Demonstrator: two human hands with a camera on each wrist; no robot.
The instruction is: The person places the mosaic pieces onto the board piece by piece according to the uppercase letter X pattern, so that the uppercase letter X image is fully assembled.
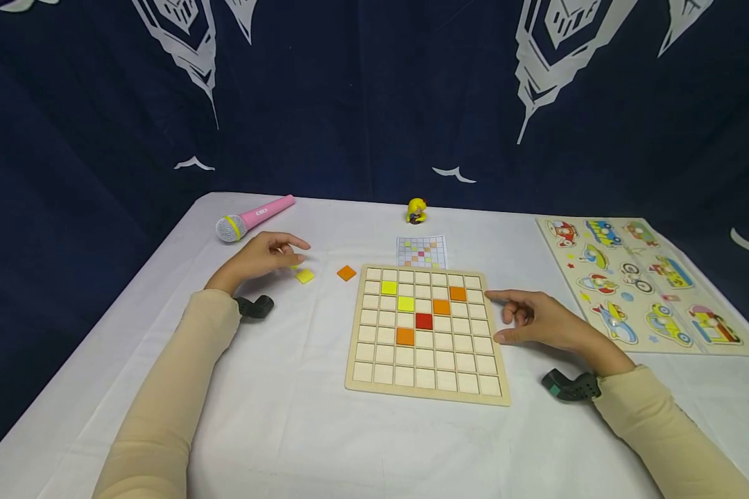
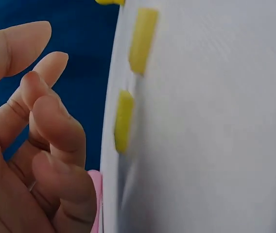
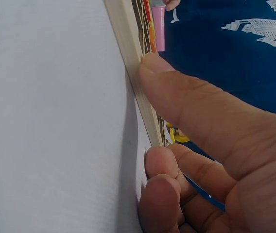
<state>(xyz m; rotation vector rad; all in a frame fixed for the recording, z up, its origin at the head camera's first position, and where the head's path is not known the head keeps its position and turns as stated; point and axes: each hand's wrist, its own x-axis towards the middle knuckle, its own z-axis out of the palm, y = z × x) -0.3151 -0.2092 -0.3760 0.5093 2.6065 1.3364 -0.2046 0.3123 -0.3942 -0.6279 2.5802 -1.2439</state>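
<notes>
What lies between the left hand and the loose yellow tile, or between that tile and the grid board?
Nothing visible blocks the left hand: its fingertips hover right beside the yellow tile, with only bare cloth between. Between that tile and the grid board lies one loose orange tile, flat on the cloth.

Both arms are covered to the wrist by close-fitting, cream-beige long sleeves, plain and without print, with soft creases along the forearms. A small black camera mount is worn at the left wrist (image 1: 254, 305), just past the cuff. A similar mount, black with a dark green part, is strapped at the right wrist (image 1: 571, 386). The left hand (image 1: 263, 255) and right hand (image 1: 546, 321) are bare, without gloves.
</notes>
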